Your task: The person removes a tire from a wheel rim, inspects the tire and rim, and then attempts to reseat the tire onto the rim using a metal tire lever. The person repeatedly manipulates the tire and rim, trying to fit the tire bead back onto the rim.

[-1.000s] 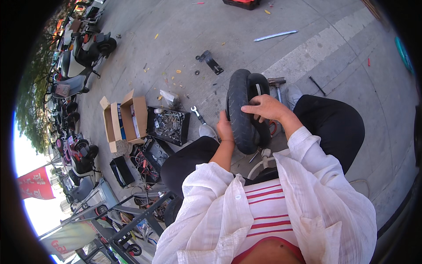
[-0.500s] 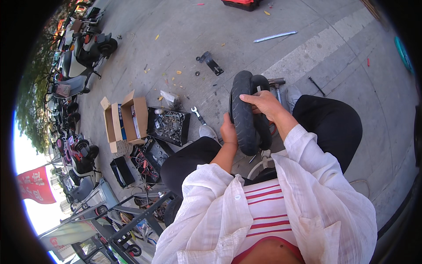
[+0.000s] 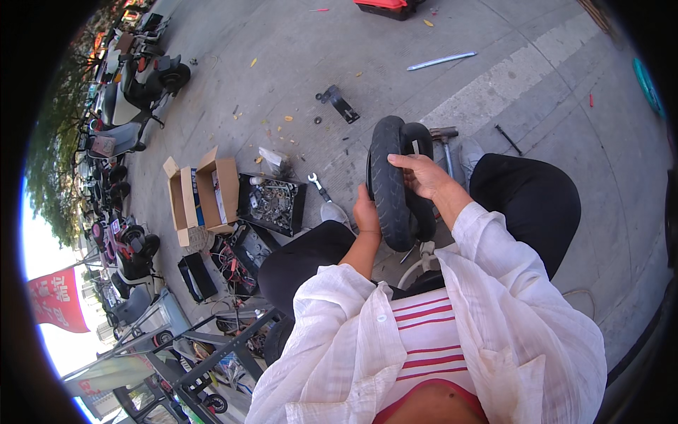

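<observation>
A small black tyre (image 3: 390,191) stands on edge between my knees, its tread facing me. Along its right side bulges a black rubber loop (image 3: 424,215), which looks like an inner tube. My left hand (image 3: 366,212) holds the tyre's left side, with most of its fingers hidden behind it. My right hand (image 3: 424,174) grips from the right, its thumb laid toward the tread and its fingers at the rubber loop; the fingertips are partly hidden. A hammer (image 3: 445,138) lies just beyond, beside my right shoe.
To the left are open cardboard boxes (image 3: 215,191), a black bin of small metal parts (image 3: 272,205) and a wrench (image 3: 318,185). A black bracket (image 3: 342,107), a silver bar (image 3: 443,61) and a dark rod (image 3: 508,139) lie on the paving. Scooters (image 3: 145,85) stand at far left.
My right hand has shifted slightly down and toward me on the tyre. The tyre's top edge sits a touch lower. My left hand keeps about the same place.
</observation>
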A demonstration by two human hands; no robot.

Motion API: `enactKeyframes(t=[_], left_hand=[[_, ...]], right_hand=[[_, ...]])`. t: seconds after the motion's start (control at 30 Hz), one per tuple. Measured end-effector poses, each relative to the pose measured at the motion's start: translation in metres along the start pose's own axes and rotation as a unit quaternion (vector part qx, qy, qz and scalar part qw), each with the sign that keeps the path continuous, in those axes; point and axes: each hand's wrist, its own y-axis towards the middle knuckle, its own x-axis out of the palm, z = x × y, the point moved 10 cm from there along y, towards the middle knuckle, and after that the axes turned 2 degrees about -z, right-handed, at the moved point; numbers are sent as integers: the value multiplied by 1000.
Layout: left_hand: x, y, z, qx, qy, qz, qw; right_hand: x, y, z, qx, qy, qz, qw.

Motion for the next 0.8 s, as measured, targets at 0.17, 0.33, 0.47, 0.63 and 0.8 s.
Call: enactKeyframes(t=[0.17,0.33,0.47,0.63,0.8], left_hand=[[14,9,-50,-58,-165,-12,985],[10,22,-83,-54,-152,-19,987],[4,20,-45,28,-61,-28,997],[-8,14,-25,34,-12,-27,999],[-10,8,-15,57,13,-20,998]], right_hand=[[0,2,14,13,95,-36,995],[-1,5,28,26,130,-56,990],[-1,-1,24,15,125,-39,991],[-2,-9,28,20,204,-26,978],[-9,-8,37,79,196,-43,976]])
